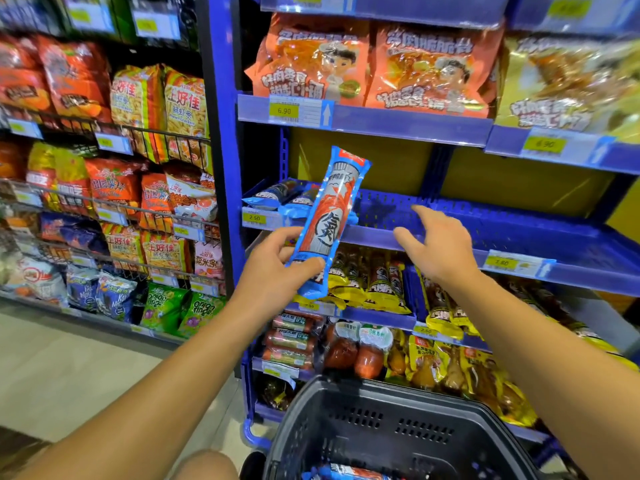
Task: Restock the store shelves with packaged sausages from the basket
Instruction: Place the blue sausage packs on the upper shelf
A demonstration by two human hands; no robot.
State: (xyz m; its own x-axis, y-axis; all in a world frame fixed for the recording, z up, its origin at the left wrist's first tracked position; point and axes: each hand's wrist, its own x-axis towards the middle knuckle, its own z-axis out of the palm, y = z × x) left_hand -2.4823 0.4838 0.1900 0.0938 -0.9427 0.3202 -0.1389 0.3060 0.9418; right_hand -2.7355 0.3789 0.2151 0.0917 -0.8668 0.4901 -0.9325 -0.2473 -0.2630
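Head view: the left hand (pixel 277 268) grips a long blue-wrapped packaged sausage (pixel 330 220) by its lower end, tilted upright before the blue perforated metal shelf (pixel 502 223). The right hand (pixel 436 244), fingers spread and holding nothing, hovers at that shelf's front edge. A dark plastic basket (pixel 381 427) sits below the shelf.

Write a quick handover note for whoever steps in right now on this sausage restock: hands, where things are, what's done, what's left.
Left hand: grips the lower end of one blue sausage pack, held upright before the shelf.
Right hand: open, holding nothing, reaching over the front edge of the blue perforated shelf.
Done: a few matching packs on the shelf lie at its left end; the rest of that shelf is bare.
Left: place the held pack, then the packs in the basket; at least one shows at the bottom.
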